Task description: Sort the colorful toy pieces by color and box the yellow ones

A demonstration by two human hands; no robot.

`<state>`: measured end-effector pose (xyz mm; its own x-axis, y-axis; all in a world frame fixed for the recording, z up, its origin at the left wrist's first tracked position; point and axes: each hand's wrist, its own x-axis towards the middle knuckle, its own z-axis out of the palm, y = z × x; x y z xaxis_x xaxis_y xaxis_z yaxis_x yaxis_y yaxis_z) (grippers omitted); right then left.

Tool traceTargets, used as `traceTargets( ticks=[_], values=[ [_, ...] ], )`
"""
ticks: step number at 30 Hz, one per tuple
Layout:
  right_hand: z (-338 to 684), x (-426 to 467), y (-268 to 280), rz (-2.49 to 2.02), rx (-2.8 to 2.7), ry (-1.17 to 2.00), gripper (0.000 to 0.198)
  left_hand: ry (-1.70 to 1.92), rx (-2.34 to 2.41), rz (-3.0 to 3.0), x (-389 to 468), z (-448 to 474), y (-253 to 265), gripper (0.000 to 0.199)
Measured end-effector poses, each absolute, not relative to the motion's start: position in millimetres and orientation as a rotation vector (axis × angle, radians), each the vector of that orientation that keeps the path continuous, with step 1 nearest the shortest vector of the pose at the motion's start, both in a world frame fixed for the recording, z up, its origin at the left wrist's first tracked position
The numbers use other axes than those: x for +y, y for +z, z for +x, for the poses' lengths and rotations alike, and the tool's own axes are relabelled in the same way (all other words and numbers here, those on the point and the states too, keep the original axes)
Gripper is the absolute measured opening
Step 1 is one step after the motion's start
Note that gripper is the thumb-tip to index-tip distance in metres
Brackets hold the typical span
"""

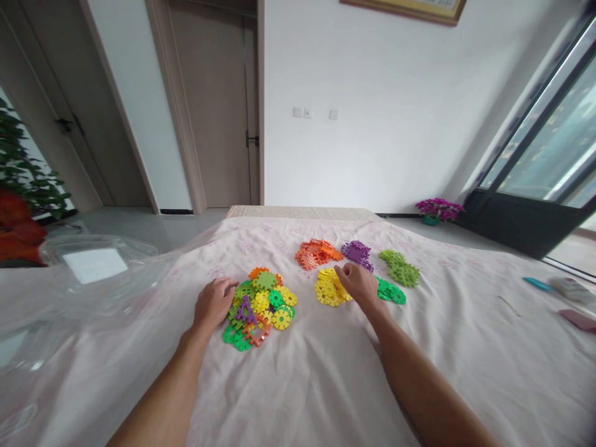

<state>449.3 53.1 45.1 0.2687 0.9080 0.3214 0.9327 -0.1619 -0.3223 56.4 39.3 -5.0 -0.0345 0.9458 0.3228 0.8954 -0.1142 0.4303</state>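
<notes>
My left hand (pixel 215 303) rests at the left edge of a mixed pile of plastic building discs (pixel 261 302) in green, yellow, orange and purple. Its fingers are curled in against the pile, and anything between them is hidden. My right hand (pixel 357 282) is over the right side of a heap of yellow notched discs (pixel 328 288), its fingers closed and pointing away from me. What it grips, if anything, does not show. Beside that hand lie green discs (pixel 392 290). Behind are orange pieces (pixel 316 253) and purple pieces (pixel 357 251), with light green pieces (pixel 400 268) to the right.
A creased pale pink cloth (pixel 307 385) covers the table. Clear plastic containers (pixel 97 282) stand at the left. A blue object (pixel 537 284) and a reddish flat object (pixel 577 320) lie at the far right. Magenta flowers (pixel 439 210) stand on the floor by the wall.
</notes>
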Motion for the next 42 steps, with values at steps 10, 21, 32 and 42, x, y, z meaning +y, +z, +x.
traceTargets(
  ticks=[10,21,32,42],
  values=[
    [374,26,43,-1.178,-2.26,0.425,0.024,0.837,2.035,2.105,40,56,-7,0.033],
    [350,10,29,-0.993,-2.522,0.502,0.048,0.847,2.029,2.11,40,56,-8,0.032],
    [364,28,32,-1.164,-2.059,0.561,0.018,0.823,2.042,2.119,39,57,-6,0.033],
    [431,53,37,-1.911,-1.753,0.087,0.024,0.834,2.039,2.116,40,56,-7,0.032]
  ],
)
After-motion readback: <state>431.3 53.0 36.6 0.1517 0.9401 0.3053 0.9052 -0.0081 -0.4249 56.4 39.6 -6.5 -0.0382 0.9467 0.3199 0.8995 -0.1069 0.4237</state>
